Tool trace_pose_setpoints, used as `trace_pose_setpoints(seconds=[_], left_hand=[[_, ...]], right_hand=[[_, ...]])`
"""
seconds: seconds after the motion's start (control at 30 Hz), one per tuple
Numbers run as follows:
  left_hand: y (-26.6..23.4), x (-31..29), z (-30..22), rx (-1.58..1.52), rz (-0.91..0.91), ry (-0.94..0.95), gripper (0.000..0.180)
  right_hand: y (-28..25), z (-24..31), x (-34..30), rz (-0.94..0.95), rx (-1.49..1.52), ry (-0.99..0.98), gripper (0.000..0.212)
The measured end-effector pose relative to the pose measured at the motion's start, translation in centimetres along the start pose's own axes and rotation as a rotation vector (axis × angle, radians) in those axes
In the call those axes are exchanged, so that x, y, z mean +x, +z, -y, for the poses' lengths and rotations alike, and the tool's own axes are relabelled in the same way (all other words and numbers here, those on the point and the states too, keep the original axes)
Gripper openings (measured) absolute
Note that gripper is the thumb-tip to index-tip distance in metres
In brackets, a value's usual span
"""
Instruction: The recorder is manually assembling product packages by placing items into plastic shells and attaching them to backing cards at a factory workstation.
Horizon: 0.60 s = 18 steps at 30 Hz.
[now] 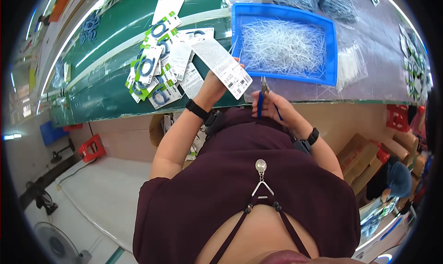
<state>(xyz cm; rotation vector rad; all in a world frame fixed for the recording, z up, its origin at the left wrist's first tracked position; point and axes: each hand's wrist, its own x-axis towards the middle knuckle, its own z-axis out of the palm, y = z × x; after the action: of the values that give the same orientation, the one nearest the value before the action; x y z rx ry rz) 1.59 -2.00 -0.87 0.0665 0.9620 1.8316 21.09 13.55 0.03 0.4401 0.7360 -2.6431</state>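
My left hand point(213, 86) is closed on a white packaging card point(220, 65), its printed side up, tilted over the table's front edge. In my right hand point(279, 106) are small cutting pliers point(260, 102) with blue handles, their metal jaws pointing away from me, close to the card's near corner. Just beyond both hands stands a blue tray point(333, 56) heaped with thin white plastic strips point(284, 45) that look like cable ties. Left of the card lies a loose pile of green-and-white carded cables point(147, 68), each with a blue coil.
Bagged grey-blue coils point(339, 3) lie behind the tray, and a clear bag of white strips point(353, 68) sits to its right. More carded packs point(415, 68) rest at the far right. Below the table are a red stool point(92, 148) and cardboard boxes point(360, 160). Another person point(392, 181) is at lower right.
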Motion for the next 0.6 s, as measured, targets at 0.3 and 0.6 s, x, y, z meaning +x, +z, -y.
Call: trace_pose_setpoints(seconds=[0.3, 0.6], left_hand=[[3.3, 0.4, 0.7, 0.674, -0.055, 0.34, 0.026], [3.6, 0.6, 1.0, 0.516, -0.027, 0.3, 0.025]], right_hand=[[2.0, 3.3, -0.9, -0.523, -1.566, -0.637, 0.035], [2.3, 3.1, -1.1, -0.525, -1.633, -0.634, 0.036]])
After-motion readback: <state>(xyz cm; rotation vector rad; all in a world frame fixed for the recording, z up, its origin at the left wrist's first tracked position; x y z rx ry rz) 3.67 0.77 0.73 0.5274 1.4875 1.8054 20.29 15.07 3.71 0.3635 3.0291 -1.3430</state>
